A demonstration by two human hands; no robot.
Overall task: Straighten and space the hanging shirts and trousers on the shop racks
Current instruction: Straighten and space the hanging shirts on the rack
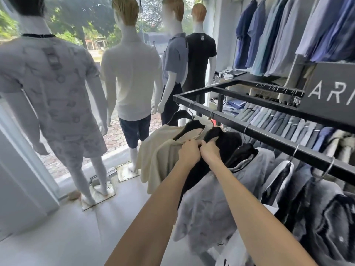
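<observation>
Four mannequins (132,73) fill the upper left of the frame, backs to the camera, facing a window. A black rack (272,140) runs from the centre down to the right edge. Above it, in the upper right, blue shirts (278,35) hang in a close row beside a dark sign (330,87) with pale letters. Inside the rack frame, right of centre, trousers (284,123) hang packed tightly together.

On the rack's near bar, a grey shirt (211,204) hangs lower centre, with darker garments crowded to its right. At the bar's left end, in mid-frame, a beige shirt (159,156) hangs tilted on a black hanger (194,123), and a black shirt (228,143) hangs just beside it on the right, the two touching at the neck.

Both arms reach up from the bottom edge. The left hand (189,152) holds the beige shirt at its neckline, fingers curled and pinching the cloth. The right hand (210,153), touching the left, grips the black shirt near its collar with curled fingers; the dark cloth seems bunched in them, though the fabric hides the exact hold.
</observation>
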